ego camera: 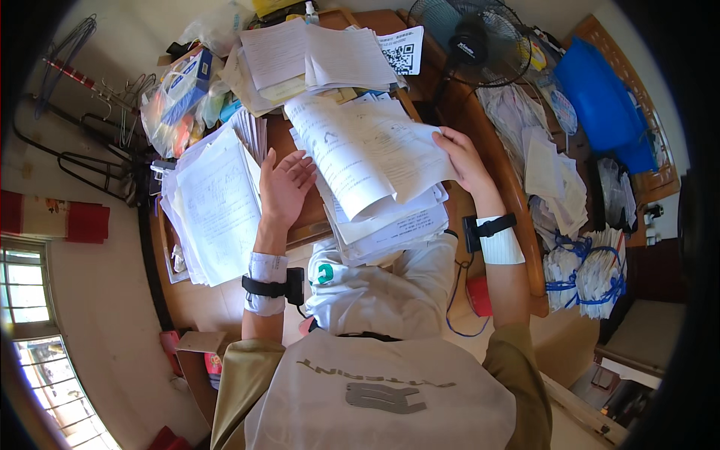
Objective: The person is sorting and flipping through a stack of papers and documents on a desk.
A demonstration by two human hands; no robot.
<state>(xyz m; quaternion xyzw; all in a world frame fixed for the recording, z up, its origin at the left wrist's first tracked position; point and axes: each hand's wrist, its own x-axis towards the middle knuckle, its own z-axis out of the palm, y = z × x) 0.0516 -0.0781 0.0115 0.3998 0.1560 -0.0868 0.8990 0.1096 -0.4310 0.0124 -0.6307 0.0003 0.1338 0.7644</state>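
A thick pile of written paper sheets [394, 225] lies before me, over the front edge of the wooden desk [315, 222]. My right hand [458, 154] grips the right edge of a large curled sheet [416, 146] on top of it. Beside the pile's left edge, my left hand [287, 183] is raised palm up, fingers apart and slightly curled, holding nothing. Left of that hand lies a second stack of handwritten sheets [214, 208]. Straps with small black devices circle both wrists.
More papers [337, 56] lie at the back. A black fan [469, 45] stands back right, near a blue plastic container [602, 101]. Bundles tied with blue cord [585, 275] sit at the right. Plastic bags [174, 112] and a tissue box [191, 84] are back left.
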